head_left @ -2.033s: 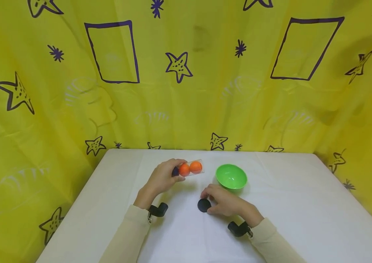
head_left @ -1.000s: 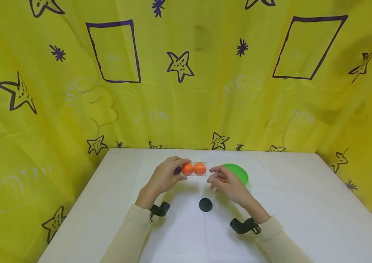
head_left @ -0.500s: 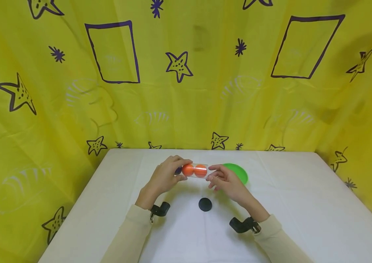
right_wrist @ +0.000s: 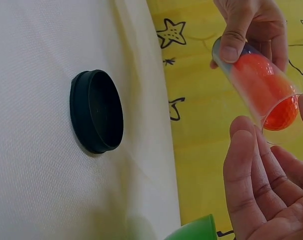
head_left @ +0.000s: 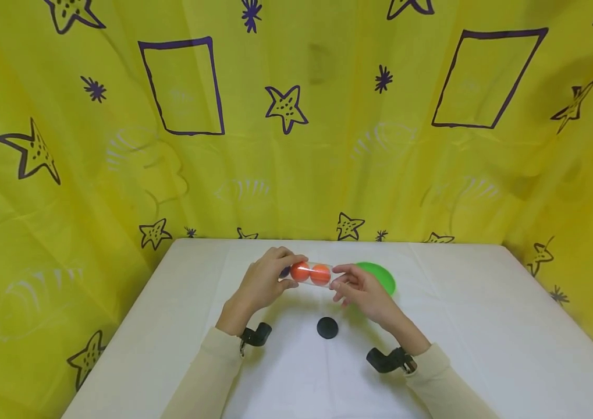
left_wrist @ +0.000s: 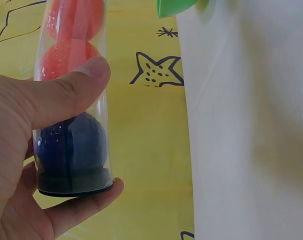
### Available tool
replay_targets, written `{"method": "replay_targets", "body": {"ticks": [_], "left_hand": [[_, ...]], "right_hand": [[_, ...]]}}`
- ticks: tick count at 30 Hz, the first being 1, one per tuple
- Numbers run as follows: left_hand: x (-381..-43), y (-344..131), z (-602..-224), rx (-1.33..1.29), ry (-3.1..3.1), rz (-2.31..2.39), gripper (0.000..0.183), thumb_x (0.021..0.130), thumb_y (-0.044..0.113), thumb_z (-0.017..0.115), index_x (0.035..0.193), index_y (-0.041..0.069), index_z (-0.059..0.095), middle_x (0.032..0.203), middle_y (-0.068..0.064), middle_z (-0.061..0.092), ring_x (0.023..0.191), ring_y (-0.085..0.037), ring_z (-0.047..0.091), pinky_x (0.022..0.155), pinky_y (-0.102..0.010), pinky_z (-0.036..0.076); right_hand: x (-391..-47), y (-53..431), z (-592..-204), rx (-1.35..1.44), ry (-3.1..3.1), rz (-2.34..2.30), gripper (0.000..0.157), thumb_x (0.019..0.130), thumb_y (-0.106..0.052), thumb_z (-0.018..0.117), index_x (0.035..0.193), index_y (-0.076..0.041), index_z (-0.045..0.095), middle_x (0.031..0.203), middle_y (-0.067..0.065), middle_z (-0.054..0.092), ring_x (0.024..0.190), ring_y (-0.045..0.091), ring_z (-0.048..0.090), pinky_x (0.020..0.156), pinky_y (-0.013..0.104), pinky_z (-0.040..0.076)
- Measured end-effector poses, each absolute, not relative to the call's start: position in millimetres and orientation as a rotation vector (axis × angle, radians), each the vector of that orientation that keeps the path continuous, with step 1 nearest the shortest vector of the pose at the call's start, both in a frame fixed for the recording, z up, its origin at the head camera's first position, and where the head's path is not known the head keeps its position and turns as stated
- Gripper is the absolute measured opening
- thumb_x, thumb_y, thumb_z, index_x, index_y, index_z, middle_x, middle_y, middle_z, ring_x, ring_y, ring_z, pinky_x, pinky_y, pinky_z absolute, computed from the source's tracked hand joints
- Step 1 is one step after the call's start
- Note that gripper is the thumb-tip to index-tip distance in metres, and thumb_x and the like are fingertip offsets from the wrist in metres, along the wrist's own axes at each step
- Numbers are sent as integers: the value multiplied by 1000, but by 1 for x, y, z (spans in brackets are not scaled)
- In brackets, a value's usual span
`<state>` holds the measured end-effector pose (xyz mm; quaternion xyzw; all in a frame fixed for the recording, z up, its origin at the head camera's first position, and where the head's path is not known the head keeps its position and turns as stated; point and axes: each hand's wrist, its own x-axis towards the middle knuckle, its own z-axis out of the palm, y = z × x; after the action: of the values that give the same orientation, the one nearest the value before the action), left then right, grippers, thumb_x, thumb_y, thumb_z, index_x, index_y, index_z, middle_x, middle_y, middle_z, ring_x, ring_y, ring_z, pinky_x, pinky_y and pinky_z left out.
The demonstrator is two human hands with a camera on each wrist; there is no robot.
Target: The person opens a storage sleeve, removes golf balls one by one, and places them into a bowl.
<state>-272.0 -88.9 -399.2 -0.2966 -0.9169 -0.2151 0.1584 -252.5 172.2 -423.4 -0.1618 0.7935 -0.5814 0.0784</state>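
A clear plastic tube (head_left: 311, 283) lies nearly level above the table, tipped slightly down to the right. My left hand (head_left: 259, 282) grips its closed end. Inside are two orange balls (head_left: 320, 274) and a dark blue ball (left_wrist: 74, 142), which sits against the tube's dark base (left_wrist: 76, 182) in the left wrist view. The tube's uncapped mouth points to my right hand (head_left: 366, 294). That hand is cupped loosely, with thumb and index finger right at the rim and its palm holding nothing. Below them, a round black cap (right_wrist: 99, 112) rests on the table, hollow side showing in the right wrist view.
A green bowl (head_left: 382, 278) stands behind my right hand, which partly covers it. The table (head_left: 485, 326) wears a white cloth. Yellow curtains (head_left: 296, 163) with purple stars and frames hang behind and at both sides.
My right hand has left the black cap on the table and risen to the tube's mouth. My left hand has turned the tube from tipping up to tipping slightly down rightward.
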Motion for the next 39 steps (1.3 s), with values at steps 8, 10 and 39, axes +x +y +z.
{"method": "replay_targets", "body": {"ticks": [8,10,39], "left_hand": [[-270,-88,-398,-845,-2588,-567,51,81,16,87,128,25,71,116,1,66,105,-17,57,75,-29,54],[-270,-88,-398,-848,-2583,-559,50,80,16,87,127,25,71,117,1,66,107,-17,57,75,-30,55],[-270,-84,-398,-890,-2579,-605,51,79,17,88,127,21,70,115,-3,63,107,-19,53,88,-35,54]], "right_hand": [[-252,173,-423,-489,2364,-1752,46,101,-23,65,139,-1,51,111,18,70,97,45,69,81,47,61],[-252,174,-424,-508,2351,-1759,46,101,-21,65,139,1,50,110,18,70,95,43,70,80,43,61],[-254,177,-427,-476,2343,-1763,47,105,-26,60,143,1,50,117,23,68,90,21,72,84,44,61]]}}
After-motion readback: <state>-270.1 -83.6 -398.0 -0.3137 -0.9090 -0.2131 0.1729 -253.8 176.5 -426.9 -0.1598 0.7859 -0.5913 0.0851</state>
